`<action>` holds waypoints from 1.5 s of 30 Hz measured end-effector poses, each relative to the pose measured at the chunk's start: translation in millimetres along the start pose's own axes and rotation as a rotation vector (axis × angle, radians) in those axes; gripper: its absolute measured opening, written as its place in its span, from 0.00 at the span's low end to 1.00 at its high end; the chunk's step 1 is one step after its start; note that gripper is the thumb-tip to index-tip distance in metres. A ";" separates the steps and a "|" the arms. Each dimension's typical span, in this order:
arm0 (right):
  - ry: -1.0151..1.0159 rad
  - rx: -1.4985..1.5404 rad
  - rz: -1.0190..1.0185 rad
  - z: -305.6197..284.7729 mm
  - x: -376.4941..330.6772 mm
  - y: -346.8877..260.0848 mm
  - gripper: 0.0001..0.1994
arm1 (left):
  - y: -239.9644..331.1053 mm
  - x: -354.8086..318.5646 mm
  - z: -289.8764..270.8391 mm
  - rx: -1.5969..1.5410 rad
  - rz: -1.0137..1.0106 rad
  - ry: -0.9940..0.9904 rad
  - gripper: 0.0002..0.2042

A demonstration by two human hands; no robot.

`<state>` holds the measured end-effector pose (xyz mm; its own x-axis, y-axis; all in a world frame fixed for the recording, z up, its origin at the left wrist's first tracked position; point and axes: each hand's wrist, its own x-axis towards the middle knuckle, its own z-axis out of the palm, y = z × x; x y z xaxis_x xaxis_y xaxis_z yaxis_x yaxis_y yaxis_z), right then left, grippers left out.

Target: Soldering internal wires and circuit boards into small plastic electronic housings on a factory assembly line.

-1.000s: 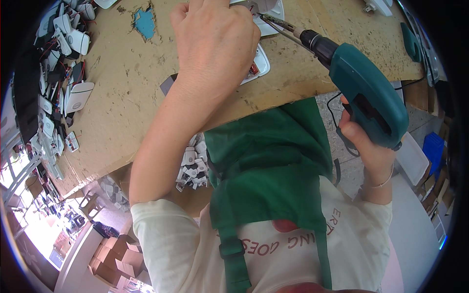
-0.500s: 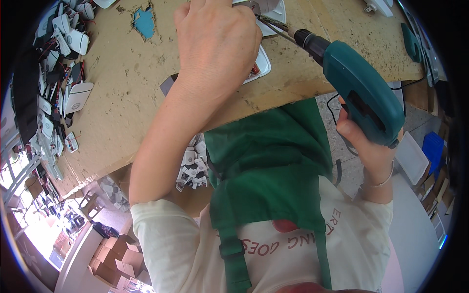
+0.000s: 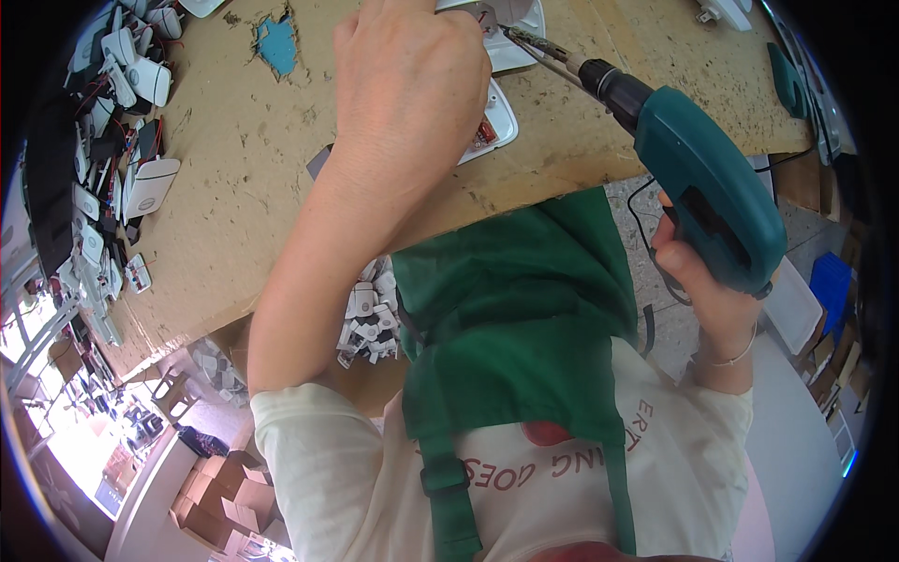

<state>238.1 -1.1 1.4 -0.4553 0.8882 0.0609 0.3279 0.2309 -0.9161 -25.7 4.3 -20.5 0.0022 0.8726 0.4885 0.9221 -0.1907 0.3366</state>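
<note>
My right hand (image 3: 693,258) grips the handle of a dark green soldering gun (image 3: 716,192). Its tip (image 3: 524,39) points up and left over a white plastic housing (image 3: 524,33) at the top edge. Beside that housing my left hand (image 3: 412,66) is closed, its knuckles toward me. Its fingertips are hidden, so what they pinch does not show. A second white plastic shell (image 3: 501,117), with a small reddish circuit board (image 3: 484,134) inside, lies partly beneath my left hand. A dark flat piece (image 3: 319,162) shows beside my left wrist.
White plastic device parts with wires (image 3: 140,80) are heaped along the table's left side. A torn patch (image 3: 276,45) shows blue in the tabletop. A white plug (image 3: 721,11) lies at the far right. Below the table edge, a box (image 3: 370,314) holds small white pieces.
The soldering gun has shifted slightly right and down, its tip drawing back from my left hand. My left hand has moved a little left, and the white housing has shifted slightly left.
</note>
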 end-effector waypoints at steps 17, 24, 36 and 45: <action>-0.045 -0.104 0.027 1.5 0.2 4.0 0.24 | 0.9 1.1 3.1 0.098 -0.006 -0.005 0.03; -0.046 -0.073 0.033 1.7 0.9 5.5 0.23 | -1.8 1.8 6.1 0.098 0.028 0.014 0.03; -0.053 -0.027 -0.084 6.3 6.0 7.7 0.29 | -2.4 2.3 7.1 0.092 0.028 0.003 0.03; -0.086 -0.078 -0.122 8.4 6.7 9.5 0.33 | -2.1 4.1 6.0 0.057 0.013 0.003 0.04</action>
<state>231.2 3.7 -10.3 -0.5640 0.8150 0.1328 0.3274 0.3683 -0.8701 -25.4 11.0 -24.1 0.0131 0.8690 0.4947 0.9424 -0.1760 0.2843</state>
